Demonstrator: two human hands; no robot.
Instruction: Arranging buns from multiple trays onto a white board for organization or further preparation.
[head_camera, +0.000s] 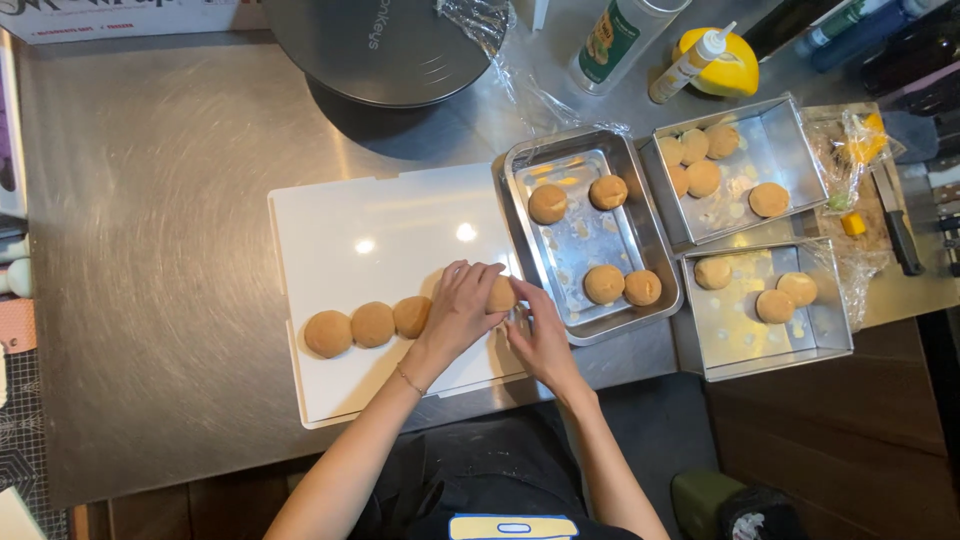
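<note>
Hands (500, 315), white board (380, 240), steel counter (160, 250)

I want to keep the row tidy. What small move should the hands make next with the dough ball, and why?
Probably set the dough ball down just right of the three balls in a row on the white board. Both the left hand and right hand cup it there, at the row's open end.

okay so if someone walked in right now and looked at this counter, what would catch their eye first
Probably both hands, the left hand and right hand, cupped around one dough ball at the right end of a row on the white cutting board. Next, three metal trays of more balls to the right.
</note>
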